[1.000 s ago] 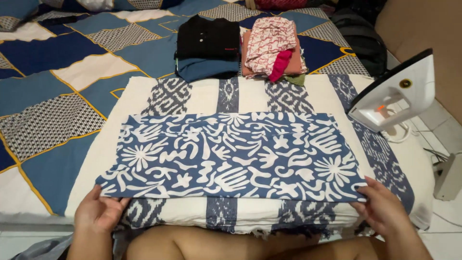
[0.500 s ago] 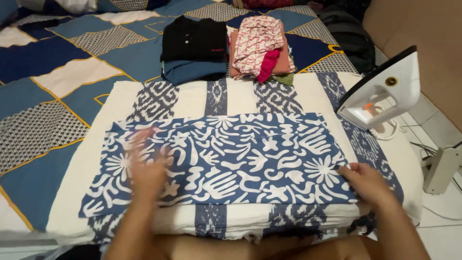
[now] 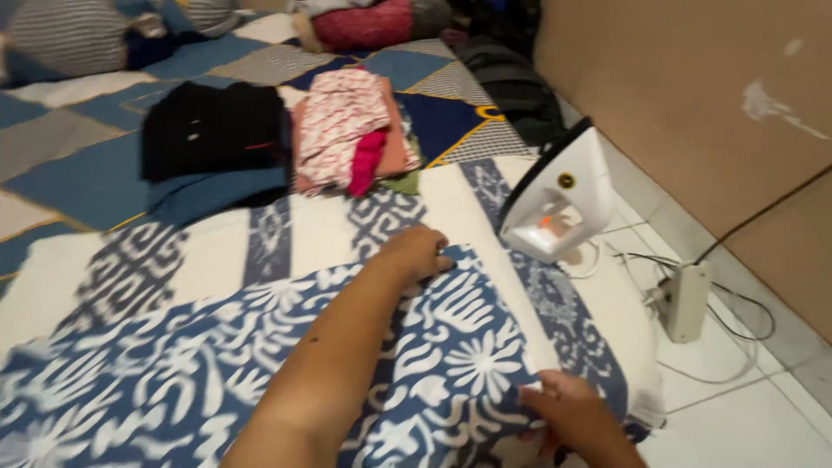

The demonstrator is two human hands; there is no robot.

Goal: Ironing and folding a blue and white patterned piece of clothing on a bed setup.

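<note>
1. The scene was a bed [image 3: 78,156] covered in a blue, white and grey patchwork quilt, set beside a plain brown wall [image 3: 693,95] and a pale tiled floor [image 3: 754,416].
2. A white padded cloth [image 3: 329,234] with dark blue patterned stripes lay across the bed's near edge as a pressing surface.
3. On it lay a blue fabric with white floral shapes [image 3: 260,364], spread flat and running off the lower left of the view.
4. The left hand [image 3: 418,251] had travelled from the fabric's near left corner, a second earlier, right across to its far right corner, the forearm now crossing the cloth; the hand lay palm down with fingers loosely curled, pressing rather than gripping.
5. The right hand [image 3: 568,412] had stayed at the near right corner, fingers pinching the fabric's edge.
6. With both hands at the right end, that end seemed to be what was being smoothed or squared, the fabric still lying in one flat layer.
7. A white iron [image 3: 555,195] stood upright on its heel just beyond the left hand, its cord running to a power strip [image 3: 685,299] on the floor.
8. Behind the cloth sat a folded black and blue stack [image 3: 212,147] and a pink and white stack [image 3: 351,130].
</note>
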